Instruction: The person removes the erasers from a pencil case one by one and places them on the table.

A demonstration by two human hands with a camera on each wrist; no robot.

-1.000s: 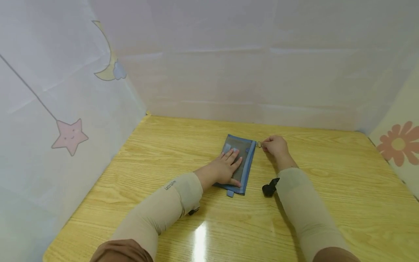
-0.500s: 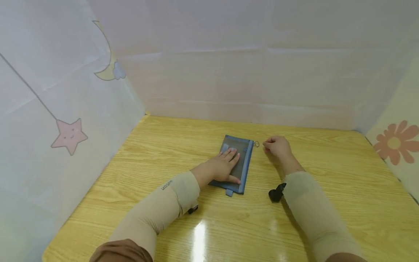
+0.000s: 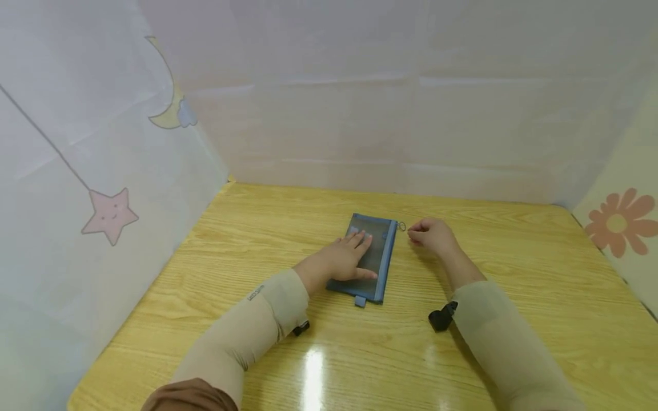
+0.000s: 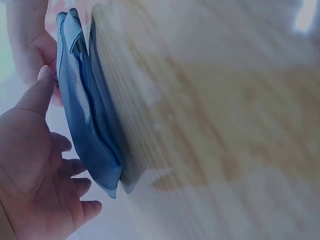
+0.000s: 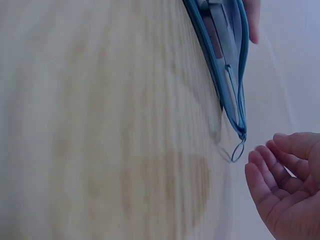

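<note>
A blue mesh zip pouch (image 3: 379, 257) lies on the table, a small fabric tab (image 3: 360, 301) sticking out at its near end. My left hand (image 3: 343, 261) is spread over the pouch, fingers straight; whether the palm touches it I cannot tell. A metal ring (image 5: 243, 146) hangs from the zip's far corner. Just right of that ring is my right hand (image 3: 434, 235), its fingers loosely bent, apart from the ring and holding nothing. The right wrist view shows the pouch's mouth parted, with a greyish flat thing (image 5: 223, 27) inside, its kind unclear.
The wood-grain table (image 3: 216, 257) meets a pale cloth backdrop (image 3: 329, 131) at the back and sides. Black wrist cameras (image 3: 442, 317) sit on both sleeves, close above the tabletop.
My right hand has let go of the ring and moved slightly away from it. My left hand has shifted a little left on the pouch; the pouch itself has barely moved.
</note>
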